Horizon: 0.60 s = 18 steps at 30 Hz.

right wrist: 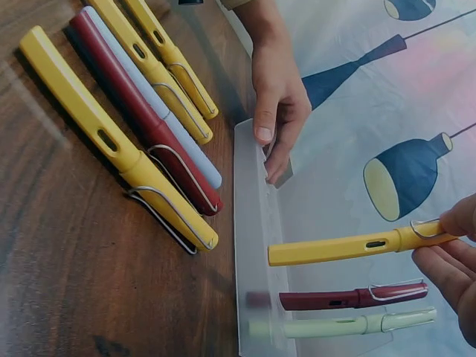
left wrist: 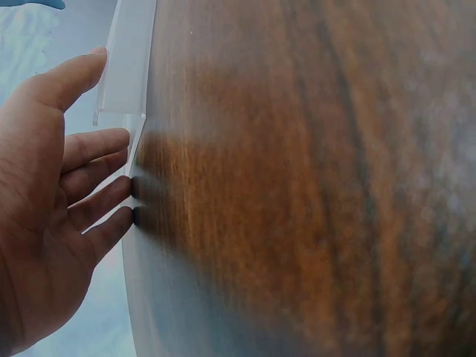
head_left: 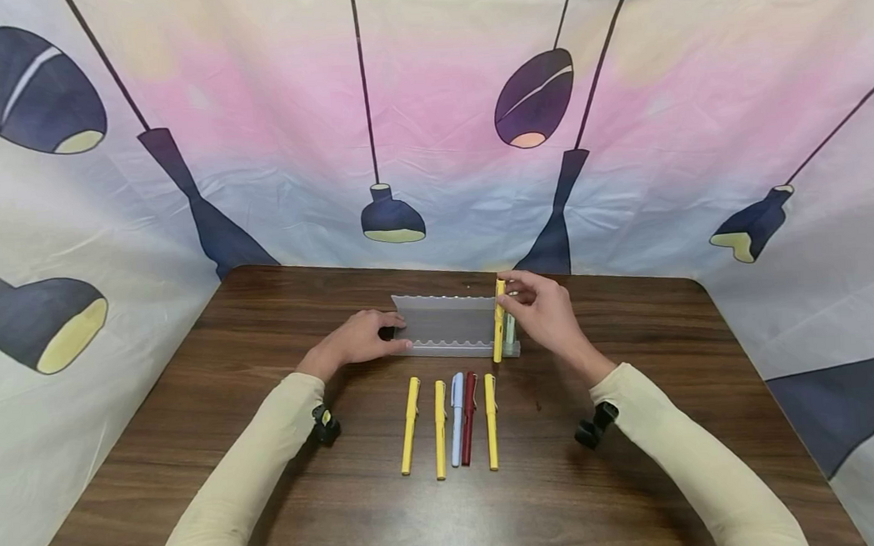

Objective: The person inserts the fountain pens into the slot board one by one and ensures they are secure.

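Observation:
My right hand (head_left: 548, 312) pinches a yellow pen (right wrist: 327, 251) by its capped end, above the right part of a clear notched pen rack (head_left: 449, 351). In the right wrist view, a dark red pen (right wrist: 349, 299) and a pale green pen (right wrist: 342, 327) lie across the rack beside the held pen. At the rack's left end is my left hand (head_left: 358, 336), holding it with the thumb on the front side and the fingers at the end and back. The left wrist view shows this thumb (left wrist: 78, 74) against the rack wall.
On the table (head_left: 346, 512) in front of the rack lie a yellow pen (head_left: 410, 425), a second yellow pen (head_left: 440, 430), a pale blue pen (head_left: 457, 419), a dark red pen (head_left: 469, 419) and another yellow pen (head_left: 491, 422). A printed curtain (head_left: 443, 122) hangs behind the table.

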Available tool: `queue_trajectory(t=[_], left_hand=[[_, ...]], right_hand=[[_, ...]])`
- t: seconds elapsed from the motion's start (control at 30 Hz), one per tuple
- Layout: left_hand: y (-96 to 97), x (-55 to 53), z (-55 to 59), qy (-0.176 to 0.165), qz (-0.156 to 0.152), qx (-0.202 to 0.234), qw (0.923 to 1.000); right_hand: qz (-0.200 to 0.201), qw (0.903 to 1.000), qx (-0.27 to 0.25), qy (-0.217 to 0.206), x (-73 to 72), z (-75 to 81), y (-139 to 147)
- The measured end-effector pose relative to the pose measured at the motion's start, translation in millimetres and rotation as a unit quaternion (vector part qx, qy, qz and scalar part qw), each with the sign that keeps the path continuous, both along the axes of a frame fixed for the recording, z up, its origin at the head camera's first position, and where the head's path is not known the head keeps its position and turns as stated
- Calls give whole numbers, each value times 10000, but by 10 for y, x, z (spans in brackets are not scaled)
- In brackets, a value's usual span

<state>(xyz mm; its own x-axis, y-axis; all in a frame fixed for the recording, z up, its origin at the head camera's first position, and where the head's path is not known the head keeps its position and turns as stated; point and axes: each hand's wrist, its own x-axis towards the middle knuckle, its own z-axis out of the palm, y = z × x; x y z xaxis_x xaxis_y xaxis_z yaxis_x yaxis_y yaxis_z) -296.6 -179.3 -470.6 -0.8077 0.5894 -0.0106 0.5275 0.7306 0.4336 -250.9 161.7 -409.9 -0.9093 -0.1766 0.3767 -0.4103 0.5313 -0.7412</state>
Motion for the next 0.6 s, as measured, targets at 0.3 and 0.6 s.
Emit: queue_trajectory(t=[0.3, 0.6], left_hand=[[-3, -5, -21, -49, 58, -24, 10000], [-14, -26, -47, -76, 75, 2, 9999]], right_hand=[[-157, 9998, -56, -68, -112, -16, -51], [-203, 9994, -284, -60, -203, -58, -104]])
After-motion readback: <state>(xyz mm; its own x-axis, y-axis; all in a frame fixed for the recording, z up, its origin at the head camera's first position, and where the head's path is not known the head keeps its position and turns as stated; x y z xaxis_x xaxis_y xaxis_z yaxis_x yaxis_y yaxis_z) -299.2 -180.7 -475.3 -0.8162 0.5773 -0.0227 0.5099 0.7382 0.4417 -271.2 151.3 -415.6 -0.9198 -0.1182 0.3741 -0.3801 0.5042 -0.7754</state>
